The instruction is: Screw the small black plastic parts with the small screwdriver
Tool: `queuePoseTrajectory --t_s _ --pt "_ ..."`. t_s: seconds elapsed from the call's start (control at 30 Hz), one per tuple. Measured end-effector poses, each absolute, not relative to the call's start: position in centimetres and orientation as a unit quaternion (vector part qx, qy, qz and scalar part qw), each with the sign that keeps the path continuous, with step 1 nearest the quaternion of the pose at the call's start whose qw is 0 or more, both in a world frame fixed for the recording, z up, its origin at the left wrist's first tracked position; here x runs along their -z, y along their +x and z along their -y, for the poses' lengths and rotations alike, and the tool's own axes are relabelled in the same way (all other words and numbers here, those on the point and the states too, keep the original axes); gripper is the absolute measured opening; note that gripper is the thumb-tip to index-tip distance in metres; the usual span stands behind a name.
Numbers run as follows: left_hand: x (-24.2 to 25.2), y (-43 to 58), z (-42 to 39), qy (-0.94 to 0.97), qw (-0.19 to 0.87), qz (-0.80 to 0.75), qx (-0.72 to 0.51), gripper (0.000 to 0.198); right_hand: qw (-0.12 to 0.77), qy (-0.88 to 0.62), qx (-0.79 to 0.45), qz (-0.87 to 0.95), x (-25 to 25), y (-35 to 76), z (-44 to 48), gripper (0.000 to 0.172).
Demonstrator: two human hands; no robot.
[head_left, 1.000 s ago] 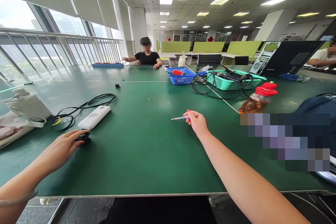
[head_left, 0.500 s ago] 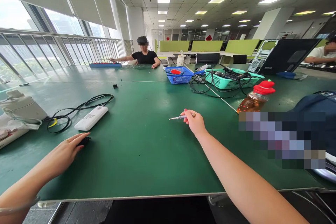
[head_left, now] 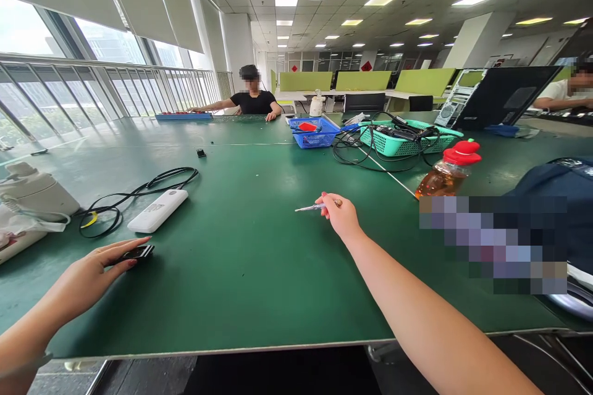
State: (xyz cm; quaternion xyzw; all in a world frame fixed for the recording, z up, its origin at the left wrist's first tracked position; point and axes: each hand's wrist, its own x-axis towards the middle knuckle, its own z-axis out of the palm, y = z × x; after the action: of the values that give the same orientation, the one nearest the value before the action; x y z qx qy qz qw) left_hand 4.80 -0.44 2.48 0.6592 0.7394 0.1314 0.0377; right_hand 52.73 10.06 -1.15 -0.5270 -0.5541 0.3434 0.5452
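Head view, left hand: the left hand [head_left: 86,276] lies flat with its fingers spread, fingertips resting on a small flat black gadget [head_left: 136,252] on the green table [head_left: 250,271]. It is not clamped on it.
Head view, right hand: the right hand [head_left: 341,217] pinches a slim clear-handled tester screwdriver [head_left: 311,207], tip pointing left, just above the tabletop.
Head view, nearby: a white oblong power bank [head_left: 158,210] and a looped black cable [head_left: 132,194] lie just beyond the gadget.
Risk: under loose fingertips the gadget could skid toward the cable — and the thin tool could roll out of so light a pinch.

Open-plan office here — ceiling light panels [head_left: 286,0], green desk partitions [head_left: 362,80], tall windows [head_left: 28,34] with blinds, and a long green table [head_left: 259,271] strewn with cables [head_left: 134,192].
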Motion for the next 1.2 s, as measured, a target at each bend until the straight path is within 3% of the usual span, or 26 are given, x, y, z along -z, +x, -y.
queuePoseTrajectory --t_s 0.4,0.6,0.73,0.87,1.03,1.2 --pt "-0.9 2.8 0.6 0.671 0.107 -0.706 -0.197 0.031 0.539 -0.531 -0.339 0.559 1.3 52.8 -10.1 0.046" --pt "-1.1 2.8 0.6 0.698 0.077 -0.691 -0.169 0.036 0.545 -0.525 -0.337 0.56 1.3 52.8 -10.1 0.047" --pt "-2.2 3.9 0.2 0.688 0.044 -0.708 -0.154 0.028 0.548 -0.526 -0.339 0.554 1.3 52.8 -10.1 0.046" --pt "-3.4 9.4 -1.5 0.692 0.036 -0.703 -0.162 0.031 0.574 -0.509 -0.309 0.562 1.3 52.7 -10.2 0.04" --pt "-4.3 21.4 -5.5 0.818 0.097 -0.544 -0.158 0.036 0.571 -0.494 -0.205 0.624 1.3 52.0 -9.8 0.02" --pt "-3.7 30.4 -9.7 0.859 0.115 -0.475 -0.153 0.03 0.548 -0.468 -0.078 0.688 1.3 51.3 -9.1 0.015"
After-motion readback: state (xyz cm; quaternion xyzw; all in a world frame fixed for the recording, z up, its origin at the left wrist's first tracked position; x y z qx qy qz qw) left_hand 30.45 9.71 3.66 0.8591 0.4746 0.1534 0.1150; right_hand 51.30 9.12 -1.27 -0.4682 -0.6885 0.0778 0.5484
